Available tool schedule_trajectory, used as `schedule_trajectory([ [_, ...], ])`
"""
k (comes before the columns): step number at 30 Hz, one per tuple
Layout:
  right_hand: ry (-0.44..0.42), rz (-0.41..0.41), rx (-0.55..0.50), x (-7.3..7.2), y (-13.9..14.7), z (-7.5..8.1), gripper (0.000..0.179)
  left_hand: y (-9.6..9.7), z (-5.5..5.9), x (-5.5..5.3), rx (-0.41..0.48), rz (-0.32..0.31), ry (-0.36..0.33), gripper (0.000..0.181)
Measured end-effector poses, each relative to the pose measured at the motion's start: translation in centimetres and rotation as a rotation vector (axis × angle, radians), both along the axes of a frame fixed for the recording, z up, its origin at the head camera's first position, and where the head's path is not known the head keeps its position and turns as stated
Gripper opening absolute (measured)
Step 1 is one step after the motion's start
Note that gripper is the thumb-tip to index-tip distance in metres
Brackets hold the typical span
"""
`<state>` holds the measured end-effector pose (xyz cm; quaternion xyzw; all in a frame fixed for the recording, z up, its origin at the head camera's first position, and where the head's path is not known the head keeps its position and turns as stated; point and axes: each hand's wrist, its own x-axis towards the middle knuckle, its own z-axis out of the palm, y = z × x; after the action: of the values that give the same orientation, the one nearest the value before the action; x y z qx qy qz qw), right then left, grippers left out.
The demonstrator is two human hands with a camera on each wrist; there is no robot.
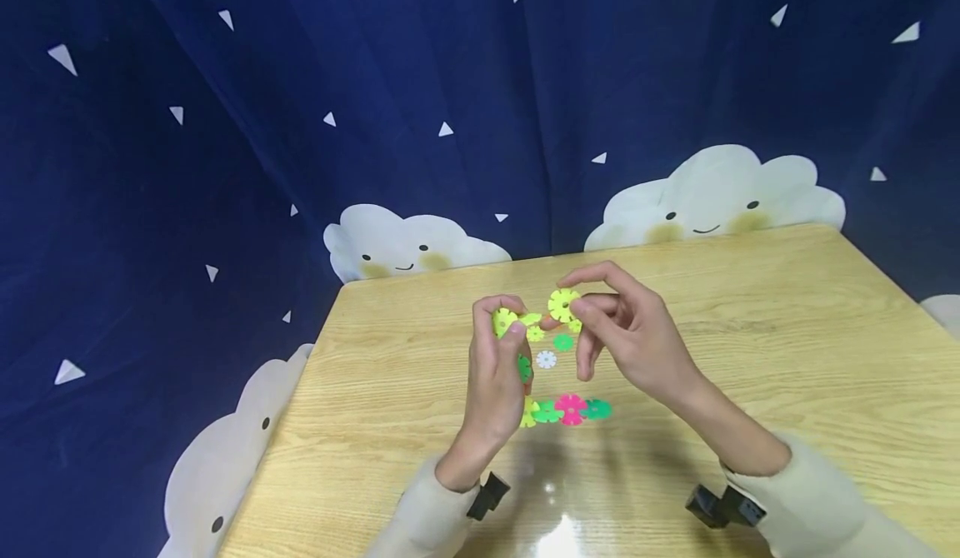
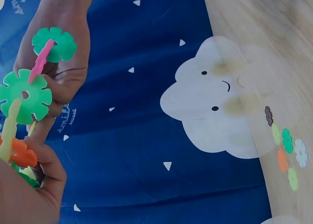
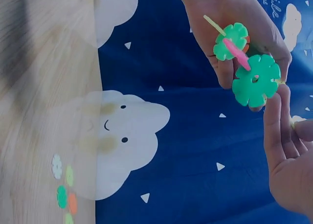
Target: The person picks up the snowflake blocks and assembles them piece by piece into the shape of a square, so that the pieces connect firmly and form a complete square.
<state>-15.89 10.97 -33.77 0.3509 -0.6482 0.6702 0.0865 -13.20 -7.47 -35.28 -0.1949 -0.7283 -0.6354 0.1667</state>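
Observation:
My left hand (image 1: 491,383) grips a chain of slotted, flower-shaped plastic discs. A yellow disc (image 1: 504,322) shows at its thumb. Lower down, the chain runs right through a light green disc (image 1: 548,411) and a pink disc (image 1: 572,409) to a darker green disc (image 1: 597,409). An orange disc (image 2: 23,153) of the chain appears in the left wrist view. Just to the right, my right hand (image 1: 645,337) pinches another yellow disc (image 1: 564,305) between thumb and index finger, close to the left fingertips. Fingers hide part of the chain.
Loose discs lie on the wooden table (image 1: 750,358) beyond the hands, among them a white disc (image 1: 547,360), a green disc (image 1: 563,342), an orange disc (image 2: 282,161) and a dark brown disc (image 2: 268,116). A dark blue curtain (image 1: 420,67) with clouds hangs behind the table.

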Motion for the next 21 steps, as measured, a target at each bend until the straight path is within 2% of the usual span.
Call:
schedule_trajectory([
  [8,0.017,-0.014,0.013,0.5,-0.6,-0.3,0.022,0.7,-0.4,-0.1,0.002,0.001,0.026,0.025],
  [15,0.021,-0.059,-0.045,0.9,-1.0,-0.3,0.017,1.3,-0.6,-0.1,0.016,-0.016,0.039,0.022],
  [21,0.034,-0.095,-0.071,1.2,-1.2,-0.3,0.015,1.6,-0.6,-0.2,0.027,-0.004,0.068,0.023],
])
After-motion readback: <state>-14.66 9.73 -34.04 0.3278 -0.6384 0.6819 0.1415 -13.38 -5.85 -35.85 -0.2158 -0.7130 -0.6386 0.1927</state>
